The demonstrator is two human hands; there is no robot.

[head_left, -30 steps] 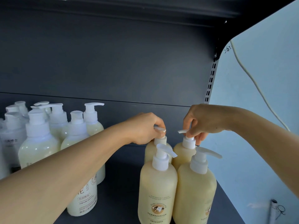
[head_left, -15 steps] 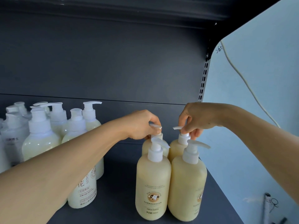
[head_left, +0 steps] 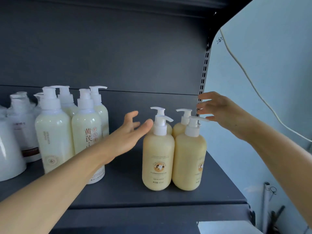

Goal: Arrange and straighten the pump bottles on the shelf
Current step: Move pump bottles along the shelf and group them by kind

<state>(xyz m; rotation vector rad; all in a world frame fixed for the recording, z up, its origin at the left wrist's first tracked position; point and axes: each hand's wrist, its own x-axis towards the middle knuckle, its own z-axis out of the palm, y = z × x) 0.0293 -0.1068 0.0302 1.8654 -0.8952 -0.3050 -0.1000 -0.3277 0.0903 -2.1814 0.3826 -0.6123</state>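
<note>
Hands released, yellow pump bottles upright

A: Where are the yellow bottles?
B: Four stand upright in a tight two-by-two block near the shelf's right edge, white pumps on top, labels facing front.
A: And the pale bottles?
B: Taller, cream-coloured, clustered upright towards the left, with white bottles at the left edge.

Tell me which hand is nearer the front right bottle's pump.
Right. The right hand hovers open just beside the front right bottle's pump, fingertips at its nozzle. The left hand is open across the cluster, left of the front left bottle.
</note>
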